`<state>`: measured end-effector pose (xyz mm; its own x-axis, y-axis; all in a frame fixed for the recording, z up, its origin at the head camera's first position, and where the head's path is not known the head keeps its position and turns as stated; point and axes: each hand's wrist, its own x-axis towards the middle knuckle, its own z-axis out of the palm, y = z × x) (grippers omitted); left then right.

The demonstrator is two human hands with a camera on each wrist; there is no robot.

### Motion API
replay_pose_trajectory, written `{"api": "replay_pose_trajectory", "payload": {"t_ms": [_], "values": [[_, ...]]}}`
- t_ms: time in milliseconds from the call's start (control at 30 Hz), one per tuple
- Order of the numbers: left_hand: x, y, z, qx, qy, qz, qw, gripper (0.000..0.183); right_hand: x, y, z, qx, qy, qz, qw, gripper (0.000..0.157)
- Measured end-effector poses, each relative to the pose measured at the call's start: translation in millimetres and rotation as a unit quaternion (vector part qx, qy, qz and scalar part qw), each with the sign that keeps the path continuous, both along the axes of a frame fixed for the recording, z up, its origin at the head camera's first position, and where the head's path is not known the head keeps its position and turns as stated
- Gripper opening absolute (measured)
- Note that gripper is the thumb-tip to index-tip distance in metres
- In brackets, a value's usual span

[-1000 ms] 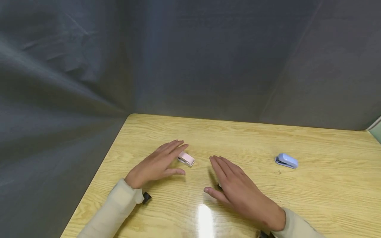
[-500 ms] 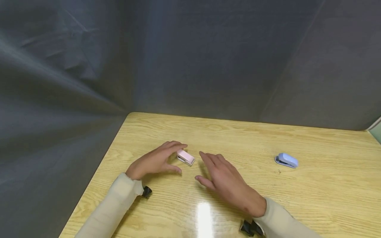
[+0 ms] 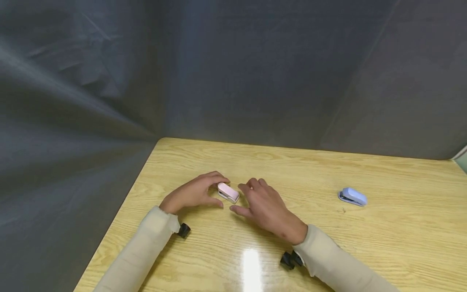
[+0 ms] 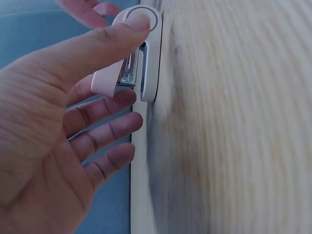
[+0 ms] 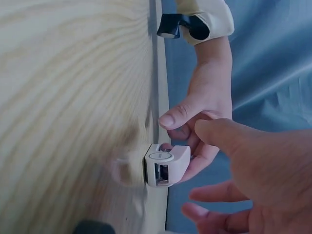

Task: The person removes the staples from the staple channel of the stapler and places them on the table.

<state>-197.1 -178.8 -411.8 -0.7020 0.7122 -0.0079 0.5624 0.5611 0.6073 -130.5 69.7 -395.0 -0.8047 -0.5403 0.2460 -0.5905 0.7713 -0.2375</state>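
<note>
A small pink stapler (image 3: 228,192) lies on the wooden table between both hands. My left hand (image 3: 195,194) is around its left end, with the index finger along the far side and the thumb spread apart on the near side. In the right wrist view a gap shows between that thumb (image 5: 170,118) and the stapler (image 5: 168,165). From the right, my right hand (image 3: 268,209) comes close to the other end, its thumb and bent index finger parted. In the left wrist view the left thumb (image 4: 109,46) overlaps the stapler (image 4: 155,63), whose metal staple channel shows.
A blue stapler (image 3: 352,196) lies farther right on the table (image 3: 401,219). Dark sheeting (image 3: 273,73) rises behind the table and along its left side. Black wrist cameras, such as the one under the right sleeve (image 3: 290,259), hang close over the tabletop.
My right hand has moved left and away from me, toward the pink stapler, and its fingers have bent. The left hand's fingers have curved around the stapler's left end. Both staplers stay in place.
</note>
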Motion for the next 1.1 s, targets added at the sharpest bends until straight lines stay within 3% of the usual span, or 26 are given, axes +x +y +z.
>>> {"api": "replay_pose_trajectory", "payload": {"t_ms": [300,700,900,1100], "values": [[-4.6,9.2,-5.2,-0.010,0.010,-0.005,0.9999,0.053,-13.7,-10.9,-0.9,0.010,-0.055,-0.008,0.998,0.037],[-7.9,11.9,-4.2,0.003,0.020,0.003,0.9998,0.024,-29.6,-17.2,-4.1,-0.073,-0.129,0.054,0.988,0.023],[-11.3,11.0,-6.0,0.010,0.030,0.001,0.9995,0.015,-35.6,-22.3,-5.3,-0.096,-0.126,0.057,0.986,0.020],[-14.0,12.5,-4.6,0.015,0.028,0.002,0.9995,0.016,-38.9,-26.3,-6.6,-0.077,-0.116,0.048,0.989,0.022]]}}
